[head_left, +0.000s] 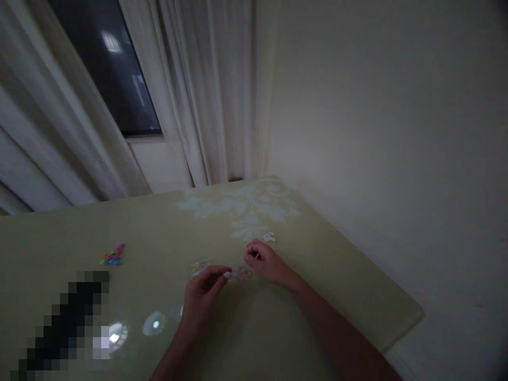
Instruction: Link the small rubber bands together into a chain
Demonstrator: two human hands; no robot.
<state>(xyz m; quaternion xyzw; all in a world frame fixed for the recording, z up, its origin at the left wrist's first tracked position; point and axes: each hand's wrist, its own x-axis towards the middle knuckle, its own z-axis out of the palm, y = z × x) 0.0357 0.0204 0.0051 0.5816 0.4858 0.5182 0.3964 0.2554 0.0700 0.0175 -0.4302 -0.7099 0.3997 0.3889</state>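
Observation:
My left hand [203, 290] is closed in a pinch at the middle of the table. Between its thumb and fingertips sits a small white piece [227, 275], too small to name. My right hand [266, 260] is a little farther off to the right, with thumb and fingers curled together. What it holds, if anything, is too small to make out. Between the hands lie some small pinkish pieces [244, 274], blurred in the dim light. A clear packet with a yellow label [194, 267] lies partly hidden behind my left hand. Just beyond my right hand is a small white item [269, 237].
A pile of bright coloured small pieces [113, 256] lies on the left of the glossy greenish table [159, 233]. A dark pixelated shape [59, 328] covers the lower left. The wall [377, 159] borders the table's right side; curtains [222, 95] hang behind it.

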